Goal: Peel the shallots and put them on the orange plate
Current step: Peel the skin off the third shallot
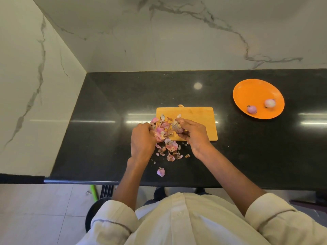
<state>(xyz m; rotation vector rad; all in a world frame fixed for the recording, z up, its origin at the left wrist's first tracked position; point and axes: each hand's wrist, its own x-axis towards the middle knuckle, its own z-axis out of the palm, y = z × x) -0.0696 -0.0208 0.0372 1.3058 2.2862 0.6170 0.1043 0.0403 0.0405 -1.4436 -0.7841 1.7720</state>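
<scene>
The small papery-skinned shallot (177, 127) sits pinched in the curled fingers of the right hand (192, 134), over the pale wooden cutting board (198, 119). The left hand (142, 138), just beside it, has its fingers curled among the loose pink and brown shallot peels (165, 138); whether it grips one I cannot tell. Best to strip the dry skin fully, keeping scraps off the bulb. Well off to the right, the round orange plate (254, 92) holds two peeled shallots (252, 109) on the black worktop (109, 138).

The right hand (192, 133) covers most of the shallot (177, 126) it holds; the left hand's (143, 138) fingertips seem buried in peels (165, 137). The desk (265, 156) runs off frame on the right.
</scene>
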